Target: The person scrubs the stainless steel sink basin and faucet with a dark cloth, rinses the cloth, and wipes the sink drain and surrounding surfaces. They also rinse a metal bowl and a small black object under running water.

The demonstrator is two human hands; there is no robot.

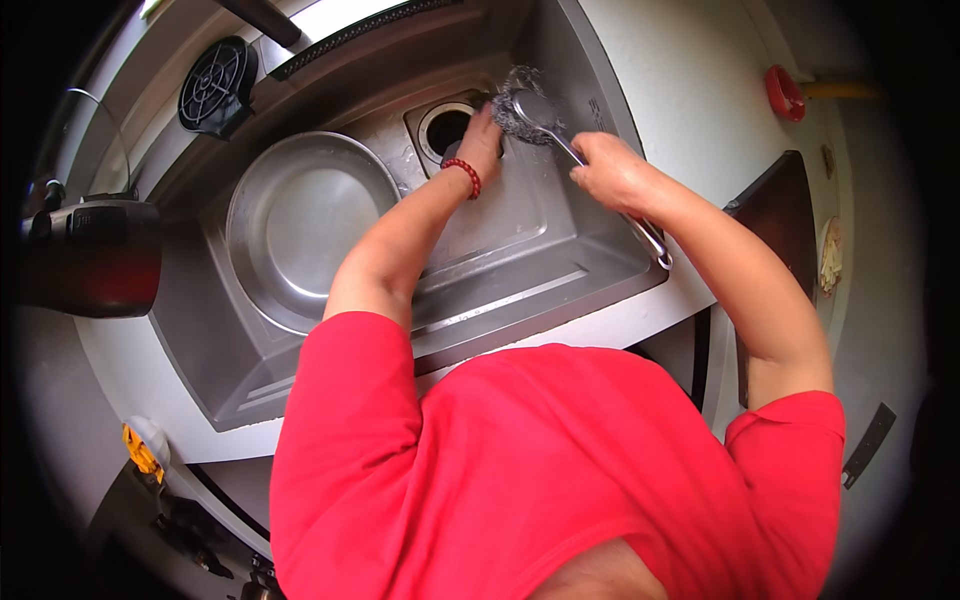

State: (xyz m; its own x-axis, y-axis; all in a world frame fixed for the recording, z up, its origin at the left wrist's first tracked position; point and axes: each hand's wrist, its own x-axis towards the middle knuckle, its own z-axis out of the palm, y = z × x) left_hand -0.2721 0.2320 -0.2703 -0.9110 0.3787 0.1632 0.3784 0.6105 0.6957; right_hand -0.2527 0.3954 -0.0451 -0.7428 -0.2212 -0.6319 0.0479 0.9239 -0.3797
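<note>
My right hand (611,171) is closed around the metal handle of a steel wool scrubber (534,109), whose wiry head is over the right part of the stainless steel sink (517,202). Beside that head, my left hand (481,142) reaches over the right edge of the drain opening (444,133), its fingers extended and slightly blurred. Whether its fingertips touch the steel wool I cannot tell. A red beaded bracelet (472,176) circles the left wrist. Left of my left forearm, a large round metal basin (319,225) lies in the sink.
A black glass rinser (217,86) and a dark faucet (266,21) are at the sink's far edge. A black and red appliance (112,259) stands left. Right of the sink are a white countertop (682,97), a small red container (785,94) and a dark board (780,217).
</note>
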